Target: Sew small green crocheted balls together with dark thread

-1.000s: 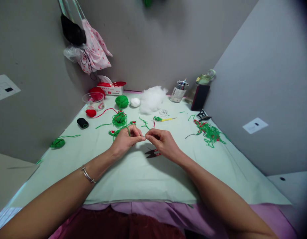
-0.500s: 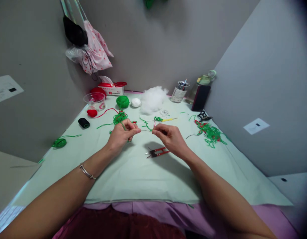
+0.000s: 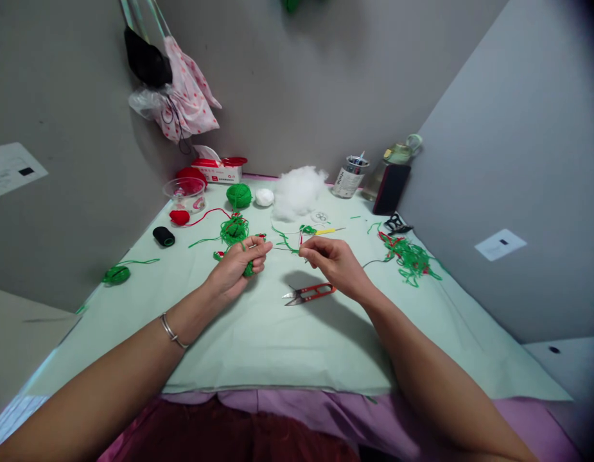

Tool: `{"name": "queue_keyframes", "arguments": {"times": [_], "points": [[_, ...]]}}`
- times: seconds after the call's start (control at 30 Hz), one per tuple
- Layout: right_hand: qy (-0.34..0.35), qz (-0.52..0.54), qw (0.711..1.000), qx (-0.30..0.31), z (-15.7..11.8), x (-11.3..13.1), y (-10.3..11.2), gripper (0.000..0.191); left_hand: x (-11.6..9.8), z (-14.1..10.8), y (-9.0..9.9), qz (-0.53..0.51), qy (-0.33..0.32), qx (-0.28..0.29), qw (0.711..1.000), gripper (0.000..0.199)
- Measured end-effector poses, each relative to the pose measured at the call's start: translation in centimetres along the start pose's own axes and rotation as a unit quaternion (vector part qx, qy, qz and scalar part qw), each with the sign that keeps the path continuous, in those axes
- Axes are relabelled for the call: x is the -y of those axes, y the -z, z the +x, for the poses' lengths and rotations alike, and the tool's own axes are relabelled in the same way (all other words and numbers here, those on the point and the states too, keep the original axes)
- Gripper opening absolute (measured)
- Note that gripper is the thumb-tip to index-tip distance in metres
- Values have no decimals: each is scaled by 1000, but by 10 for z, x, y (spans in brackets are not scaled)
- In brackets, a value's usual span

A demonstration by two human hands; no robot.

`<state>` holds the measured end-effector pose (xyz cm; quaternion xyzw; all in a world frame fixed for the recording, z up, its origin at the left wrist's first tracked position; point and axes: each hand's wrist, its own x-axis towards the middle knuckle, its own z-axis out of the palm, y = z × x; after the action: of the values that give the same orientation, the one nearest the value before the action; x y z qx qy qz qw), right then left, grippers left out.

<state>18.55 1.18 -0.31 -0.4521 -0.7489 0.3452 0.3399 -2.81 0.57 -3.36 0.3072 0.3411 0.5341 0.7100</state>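
Over the middle of the pale green tablecloth (image 3: pixel 258 346), my left hand (image 3: pixel 235 266) had its fingers curled around a small green yarn piece (image 3: pixel 248 269), thumb and forefinger pinching near its top. A thin dark strand (image 3: pixel 283 249) ran across toward my right hand (image 3: pixel 335 262), whose thumb and forefinger were pressed together on what looked like its other end. I judged the pull best kept light and level, the left grip firm against twisting, and the strand lifted off the loose green ends (image 3: pixel 288 242) just behind it.

For room, the small green ball (image 3: pixel 117 274) sat by the cloth's left edge, where a wide elbow might knock it. The green tangle (image 3: pixel 234 228) lay just beyond my left knuckles and could snag. Between my forearms the cloth ran on to its front edge, giving space to draw back. The red-handled snips (image 3: pixel 309 294) lay on my side of the right hand, points leftward, so a low dip risked a prick. Farther right spread the green and red scraps (image 3: pixel 410 256).
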Motion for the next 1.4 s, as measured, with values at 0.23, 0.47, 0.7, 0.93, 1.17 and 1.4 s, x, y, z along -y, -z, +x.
{"name": "queue_keyframes", "arguments": {"times": [0.23, 0.47, 0.7, 0.93, 1.17, 1.4], "points": [[2, -56, 998, 27, 2, -5, 7, 21, -10, 4, 4, -141, 8, -147, 979, 15], [43, -114, 991, 62, -4, -16, 5, 46, -11, -2, -4, -116, 9, -58, 992, 16], [50, -185, 980, -54, -2, -6, 6, 18, -6, -1, -2, -79, 31, 23, 996, 19], [-11, 103, 991, 90, -2, -1, 8, 23, -5, -2, -2, -55, 28, 12, 998, 24], [-35, 205, 978, 20, -7, 7, -12, 26, -4, -7, -4, 11, 2, 53, 999, 18], [-5, 102, 995, -14, -13, 6, -16, 18, -2, -5, -1, 38, 14, 64, 997, 19]]}}
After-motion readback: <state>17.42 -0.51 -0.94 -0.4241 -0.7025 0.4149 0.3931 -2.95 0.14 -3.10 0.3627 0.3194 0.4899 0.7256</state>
